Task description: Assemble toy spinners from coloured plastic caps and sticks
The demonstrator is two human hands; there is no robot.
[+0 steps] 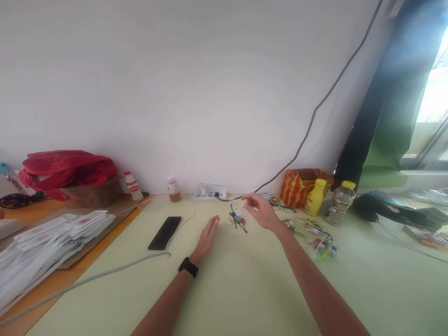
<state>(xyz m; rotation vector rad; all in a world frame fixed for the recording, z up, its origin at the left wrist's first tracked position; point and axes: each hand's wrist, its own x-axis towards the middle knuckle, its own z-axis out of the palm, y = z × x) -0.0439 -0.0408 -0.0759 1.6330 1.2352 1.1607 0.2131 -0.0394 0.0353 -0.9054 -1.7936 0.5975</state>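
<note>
A small model of colourful sticks and balls [238, 219] stands on the pale green table [245, 284], between my two hands. My left hand [207, 237] lies flat just left of it, fingers stretched out, with a black watch [188, 267] on the wrist. My right hand [261, 211] hovers just right of the model, fingers loosely apart, its fingertips close to the model's top. I cannot see anything held in either hand.
A black phone [164, 232] with a cable lies to the left. Loose coloured sticks [320, 242] lie to the right, near a yellow bottle [315, 197] and a clear bottle [339, 197]. A power strip [209, 192] sits at the wall. White packets [52, 242] pile up at far left.
</note>
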